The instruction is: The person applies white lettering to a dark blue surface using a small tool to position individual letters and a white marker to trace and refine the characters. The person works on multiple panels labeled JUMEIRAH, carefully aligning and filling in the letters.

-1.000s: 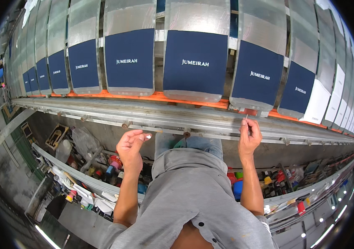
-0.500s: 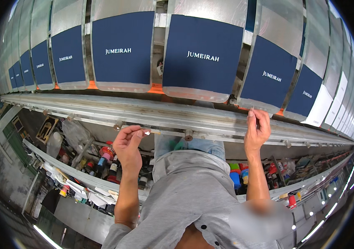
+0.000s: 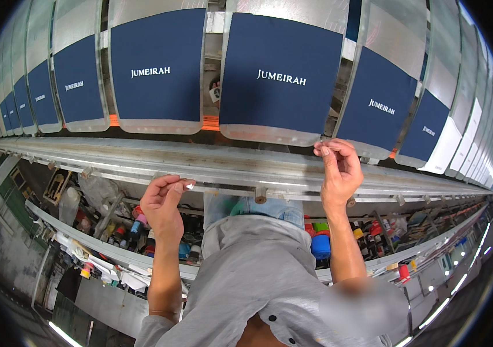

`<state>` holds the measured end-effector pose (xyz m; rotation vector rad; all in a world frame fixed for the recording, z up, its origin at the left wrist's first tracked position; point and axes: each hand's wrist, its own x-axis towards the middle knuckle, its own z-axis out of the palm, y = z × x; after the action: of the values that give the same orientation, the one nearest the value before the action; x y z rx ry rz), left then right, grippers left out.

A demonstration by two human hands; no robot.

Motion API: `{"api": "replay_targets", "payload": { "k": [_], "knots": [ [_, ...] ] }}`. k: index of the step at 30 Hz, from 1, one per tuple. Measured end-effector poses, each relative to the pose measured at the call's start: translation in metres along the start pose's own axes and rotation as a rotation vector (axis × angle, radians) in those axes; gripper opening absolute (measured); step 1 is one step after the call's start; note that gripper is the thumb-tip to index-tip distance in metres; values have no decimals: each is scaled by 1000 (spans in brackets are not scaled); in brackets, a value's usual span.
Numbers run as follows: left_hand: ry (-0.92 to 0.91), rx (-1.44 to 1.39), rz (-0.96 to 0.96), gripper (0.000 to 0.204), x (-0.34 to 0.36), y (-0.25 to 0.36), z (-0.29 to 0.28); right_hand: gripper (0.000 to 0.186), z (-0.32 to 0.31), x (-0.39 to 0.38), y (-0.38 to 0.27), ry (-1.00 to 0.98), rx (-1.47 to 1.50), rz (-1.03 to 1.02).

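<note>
My left hand hovers over the near side of the metal rail, thumb and fingers pinched on a small white scrap. My right hand is raised at the lower right corner of a board, its fingertips pressed together. Whether anything sits between them is too small to make out. On that board lies a dark blue sheet with pale lettering. A neighbouring blue sheet lies just beyond my right hand, on its own board.
More boards with blue sheets run along the rail to the left. White sheets lie on boards at the right. Below the rail, a shelf holds bottles, a blue tub and plastic bags. Round stubs stick out from the rail.
My body has shifted right along the rail, so the boards at the left appear further left. My right hand has moved left to the corner of the middle board. The left hand still pinches the white scrap.
</note>
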<state>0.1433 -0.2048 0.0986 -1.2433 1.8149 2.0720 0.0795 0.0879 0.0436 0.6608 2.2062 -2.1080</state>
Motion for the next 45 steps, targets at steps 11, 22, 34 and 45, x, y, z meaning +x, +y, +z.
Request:
{"api": "replay_targets", "payload": {
  "k": [11,22,34,45],
  "knots": [
    [-159,-158,203,16,79,-15,74,11,48,60,13,-114,76,-305],
    [-431,-205,307,16,105,-24,110,13,62,61,17,-134,144,-265],
    [-427,-179,272,16,105,-24,107,11,86,76,31,-118,-229,-512],
    [-449,-190,264,16,105,-23,109,13,94,78,32,-10,-255,-505]
  ]
}}
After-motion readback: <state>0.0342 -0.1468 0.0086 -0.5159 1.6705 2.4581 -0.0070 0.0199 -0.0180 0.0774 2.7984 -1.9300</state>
